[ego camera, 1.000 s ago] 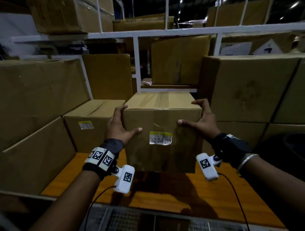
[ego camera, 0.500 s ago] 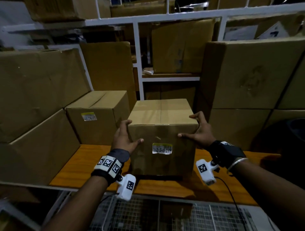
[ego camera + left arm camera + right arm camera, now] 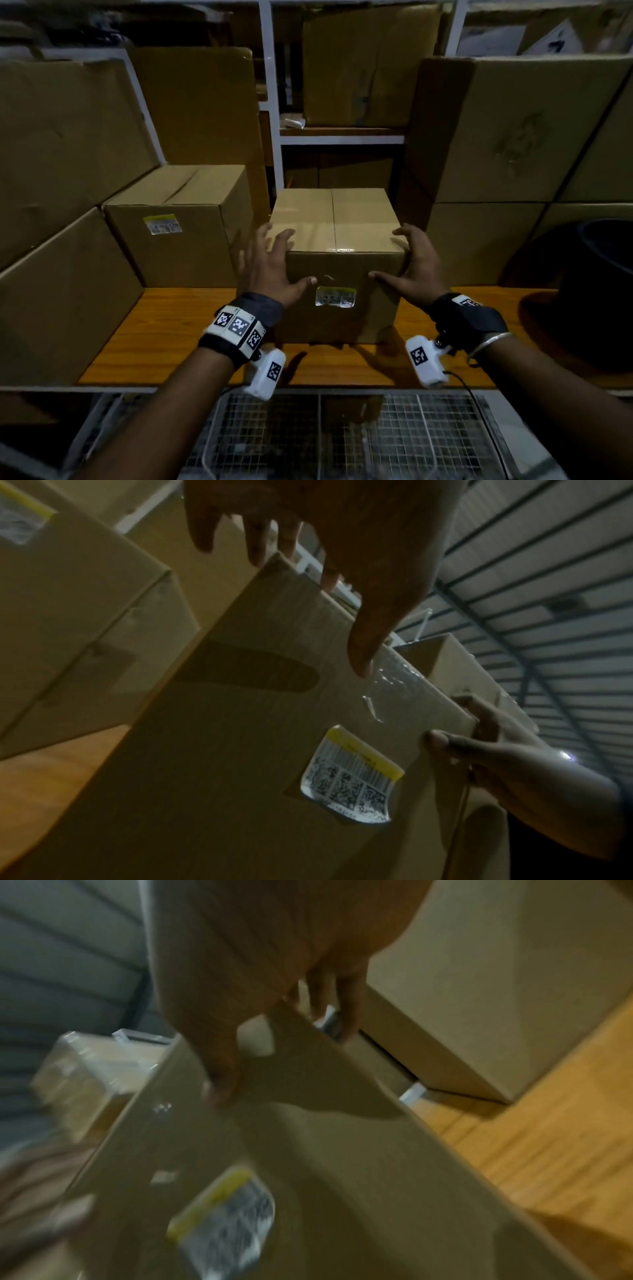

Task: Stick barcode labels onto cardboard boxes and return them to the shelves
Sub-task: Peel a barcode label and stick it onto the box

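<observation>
both hands have loosened since a second ago. then my fingers were wrapped over the top corners of the cardboard box (image 3: 337, 274), carrying it above the shelf (image 3: 171, 329); half a second ago it was coming down; now it sits on the orange shelf board with its underside meeting the wood. my left hand (image 3: 270, 270) is spread, fingers straight and blurred just off the left top edge, with only the thumb near the front face. in the left wrist view the fingers clear the corner and the thumb tip hovers at the taped seam. my right hand (image 3: 409, 270) is also spread, thumb laid flat on the front face and fingers resting along the right top edge, not curled round it.

the barcode label (image 3: 335, 296) is stuck on the front face and faces me, one lower corner lifting a little in the left wrist view. a neighbouring box (image 3: 178, 233) to the left already carries its own label (image 3: 161, 224).

i judge this box is returned: labelled, shelved, released. next i'd expect to draw back and pick an unlabelled box. i might press that lifting corner first.
</observation>
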